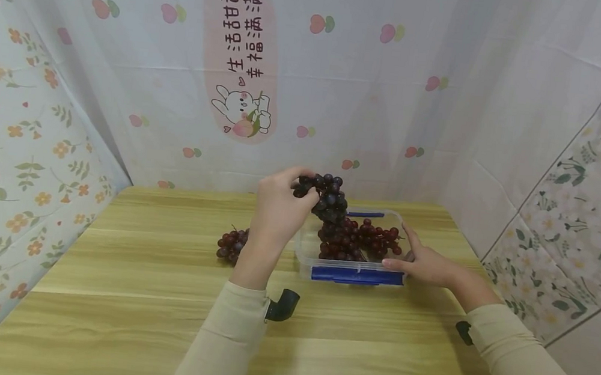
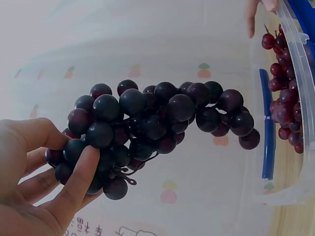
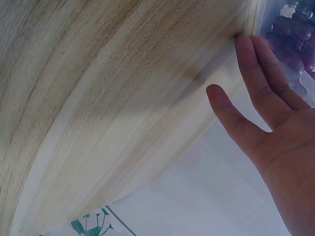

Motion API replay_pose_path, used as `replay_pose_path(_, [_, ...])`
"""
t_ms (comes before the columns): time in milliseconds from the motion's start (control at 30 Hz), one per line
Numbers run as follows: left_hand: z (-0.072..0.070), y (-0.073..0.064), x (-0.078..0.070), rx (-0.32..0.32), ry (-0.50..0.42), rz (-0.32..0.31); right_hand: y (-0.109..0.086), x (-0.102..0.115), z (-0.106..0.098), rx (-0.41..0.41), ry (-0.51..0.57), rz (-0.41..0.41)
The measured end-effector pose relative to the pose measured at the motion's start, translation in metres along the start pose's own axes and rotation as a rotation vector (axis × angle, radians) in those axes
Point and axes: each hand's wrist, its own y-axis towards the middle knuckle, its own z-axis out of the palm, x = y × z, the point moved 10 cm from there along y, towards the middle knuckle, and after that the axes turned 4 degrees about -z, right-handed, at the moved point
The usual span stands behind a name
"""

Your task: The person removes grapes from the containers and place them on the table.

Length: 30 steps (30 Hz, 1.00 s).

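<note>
The left hand (image 1: 283,207) pinches a dark-purple, round-berried grape bunch (image 1: 330,199) aloft at the left end of a clear plastic, blue-latched box (image 1: 304,266) near the counter's (image 1: 135,268) far edge. The right hand (image 1: 430,266), fingers extended, touches the box's right end. Red grapes (image 1: 379,237) inside overlap, number unclear. The left wrist partly hides a dark-red bunch (image 1: 229,246).

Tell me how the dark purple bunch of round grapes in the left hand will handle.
The dark purple bunch of round grapes will probably sway, hanging from the left hand. Its glossy surface may be slippery. Visible gaps between grapes suggest some flex.
</note>
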Motion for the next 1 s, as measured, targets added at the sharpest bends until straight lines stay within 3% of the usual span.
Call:
replay_pose_path(267, [-0.021, -0.015, 0.008, -0.066, -0.053, 0.043, -0.001, -0.001, -0.001, -0.007, 0.005, -0.004])
replay_pose_path(533, [-0.040, -0.022, 0.029, -0.106, -0.079, 0.016, 0.000, -0.003, 0.000, 0.000, 0.020, -0.018])
replay_pose_path(767, [-0.068, -0.019, 0.047, -0.189, -0.129, 0.007, 0.000, -0.002, 0.000, 0.007, 0.027, -0.002])
replay_pose_path(1000, [-0.101, -0.018, 0.069, -0.290, -0.108, -0.034, 0.001, -0.003, 0.000, 0.009, 0.026, -0.004])
